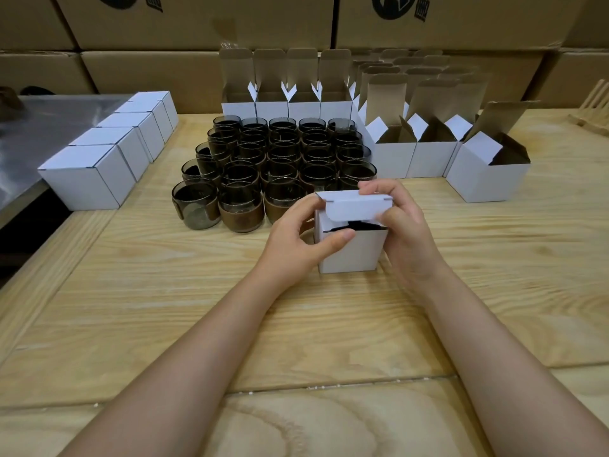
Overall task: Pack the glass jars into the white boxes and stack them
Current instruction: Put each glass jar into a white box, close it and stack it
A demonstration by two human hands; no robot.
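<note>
While the lid (pixel 342 196) is only half down, the white box (pixel 352 252) sits on the desk (pixel 329 324) near the middle, just in front of the glass jars (pixel 280 159). Both hands are clamped on it. Left hand (pixel 296 235) has its thumb on the front wall and fingers pinching the lid's left corner. Right hand (pixel 405 225) curls over the lid's far right edge and the side wall. Something dark shows thru the gap under the lid, prob. a jar inside; can't confirm.

Risks, as I judge them:
- The tuck flap (pixel 352 212) hangs outside the front wall, so pressing down now could crease it or jam it on the jar rim instead of sliding inside.
- The thumb squeezing the front wall may bow the card inward & close the slot.
- Too hard a push and the box could skid fwd into the front row of jars. They stand touching, so one knock could rattle several.

Around:
- The closed boxes (pixel 108 153) sit in a row at left beside a steel surface (pixel 49 120), one layer only, so stacking isn't begun.
- The open boxes (pixel 428 159) stand behind the jars and to the right, lids up.
- The nearest open box (pixel 487 183) is apart from the right hand.
- Brown cartons (pixel 197 28) wall off the back.
- A wooden rack (pixel 593 103) sits at the far right.

The route to the closed row passes the jars' front-left corner, so the box should go round in front, not over.
</note>
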